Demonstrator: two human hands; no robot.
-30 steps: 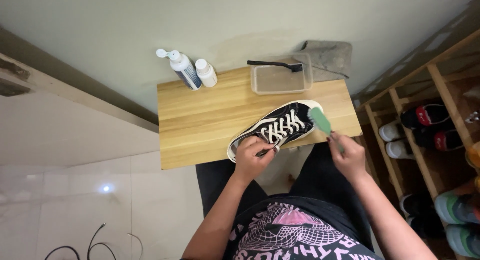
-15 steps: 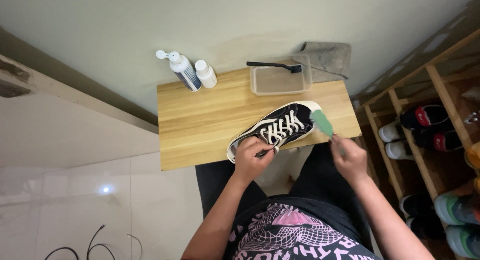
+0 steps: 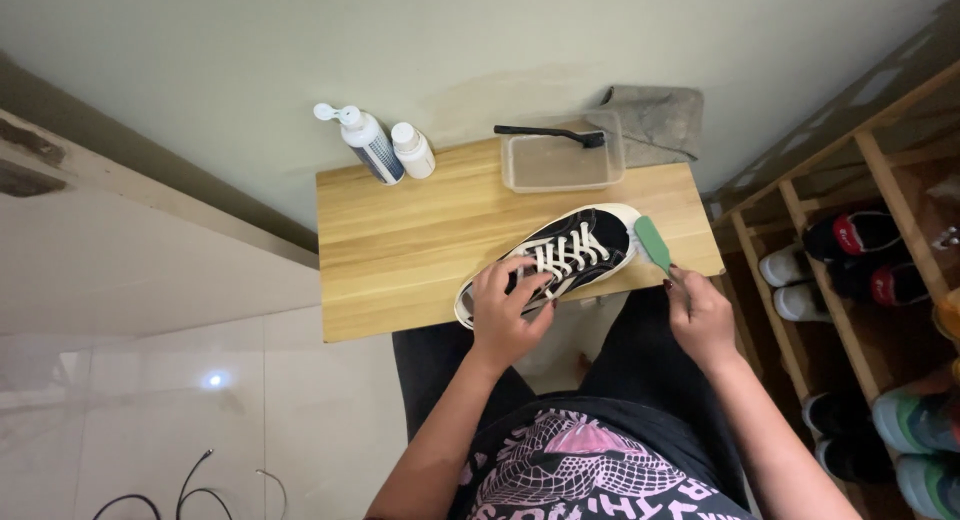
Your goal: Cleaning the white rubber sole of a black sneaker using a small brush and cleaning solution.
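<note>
A black sneaker [image 3: 575, 250] with white laces and a white sole lies on its side along the front edge of a small wooden table [image 3: 410, 250]. My left hand [image 3: 508, 310] grips the sneaker at its heel end, fingers over the laces. My right hand [image 3: 700, 315] holds a green-handled brush [image 3: 652, 242] whose head rests against the white toe of the sneaker.
At the table's back stand a pump bottle [image 3: 365, 142] and a smaller white bottle [image 3: 412, 150]. A clear plastic tub [image 3: 562, 163] with a black brush [image 3: 550, 133] across it sits beside a grey cloth [image 3: 655, 120]. A wooden shoe rack [image 3: 850, 250] stands to the right.
The brush head has shifted slightly along the toe of the sneaker. My left hand keeps its hold on the shoe.
</note>
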